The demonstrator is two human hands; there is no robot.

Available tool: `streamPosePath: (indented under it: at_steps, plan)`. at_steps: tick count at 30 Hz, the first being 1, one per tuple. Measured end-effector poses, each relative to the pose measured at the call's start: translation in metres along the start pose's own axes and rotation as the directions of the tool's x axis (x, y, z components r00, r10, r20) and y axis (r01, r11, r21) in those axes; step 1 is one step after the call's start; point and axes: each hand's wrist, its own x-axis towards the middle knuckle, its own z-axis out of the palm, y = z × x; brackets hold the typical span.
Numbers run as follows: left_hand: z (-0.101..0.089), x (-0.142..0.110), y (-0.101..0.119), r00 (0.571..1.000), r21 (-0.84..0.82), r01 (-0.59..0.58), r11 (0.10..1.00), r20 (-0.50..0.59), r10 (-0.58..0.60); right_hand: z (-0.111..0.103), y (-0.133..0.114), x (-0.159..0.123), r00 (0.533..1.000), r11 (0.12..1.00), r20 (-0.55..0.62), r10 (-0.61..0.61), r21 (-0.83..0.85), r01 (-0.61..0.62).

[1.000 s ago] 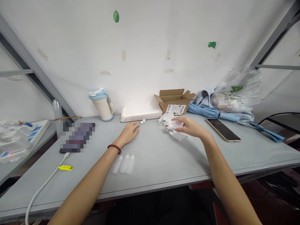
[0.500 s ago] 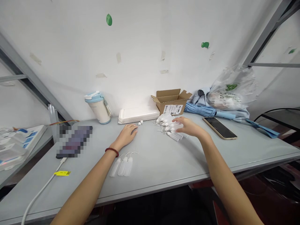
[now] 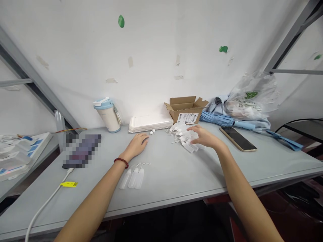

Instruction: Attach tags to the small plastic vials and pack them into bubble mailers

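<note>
My right hand [image 3: 203, 137] reaches over a pile of small translucent plastic tubes with white strings [image 3: 185, 136]. Its thumb and fingers are apart around the pile's right side, touching it; no tube is seen lifted. My left hand [image 3: 137, 144] lies flat and holds nothing, palm down on the grey table [image 3: 166, 174]. Just beyond its fingertips is a small white item [image 3: 152, 132], too small to name. Three more of the stringed tubes [image 3: 136, 178] lie side by side near the table's front edge, next to my left forearm.
At the back stand a cup with a blue lid [image 3: 108, 116], a stack of flat white trays [image 3: 151, 123] and an open cardboard box [image 3: 186, 112]. A phone [image 3: 238, 138], a blue umbrella [image 3: 219, 118] and a plastic bag [image 3: 252, 101] are right. A white cable [image 3: 47, 205] runs left.
The whole view has shifted slightly. My right hand's fingers have moved a little within the pile, where some tubes are shifted. My left hand stays in place.
</note>
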Motion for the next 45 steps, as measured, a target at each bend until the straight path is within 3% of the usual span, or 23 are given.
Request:
streamPosePath:
  at_steps: [8,11,14,16,18,21,23,34,45]
  plan:
    - [-0.004,0.001,-0.003,0.999,0.033,0.001,0.999,-0.050,0.001,0.002,0.007,0.001,0.995,0.997,-0.079,-0.055,0.051,0.059]
    - [-0.009,0.002,0.001,0.998,0.027,0.042,0.999,-0.049,-0.040,0.009,-0.002,0.005,0.969,0.990,-0.228,-0.100,0.076,0.120]
    - [-0.014,0.003,0.007,0.994,-0.008,0.101,0.995,-0.042,-0.101,0.028,-0.031,0.001,0.901,0.965,-0.393,-0.184,0.102,0.241]
    - [-0.017,0.003,0.011,0.990,-0.047,0.131,0.990,-0.054,-0.134,0.048,-0.060,-0.009,0.907,0.911,-0.315,-0.278,0.212,0.353]
    - [-0.018,0.003,0.014,0.984,-0.081,0.149,0.985,-0.086,-0.156,0.069,-0.088,-0.025,0.886,0.830,-0.056,-0.460,0.328,0.451]
    - [-0.018,0.003,0.019,0.978,-0.111,0.155,0.982,-0.124,-0.169,0.096,-0.116,-0.047,0.739,0.733,0.140,-0.659,0.340,0.589]
    - [-0.018,0.003,0.022,0.979,-0.123,0.144,0.982,-0.129,-0.160,0.107,-0.123,-0.056,0.682,0.694,0.155,-0.714,0.281,0.663]
    - [-0.012,0.003,0.033,0.986,-0.139,0.115,0.984,-0.103,-0.130,0.123,-0.122,-0.055,0.582,0.593,0.127,-0.804,0.084,0.801]
    - [-0.014,0.002,0.036,0.980,-0.237,0.160,0.958,-0.082,-0.183,0.122,-0.122,-0.058,0.641,0.638,0.166,-0.750,-0.075,0.766]
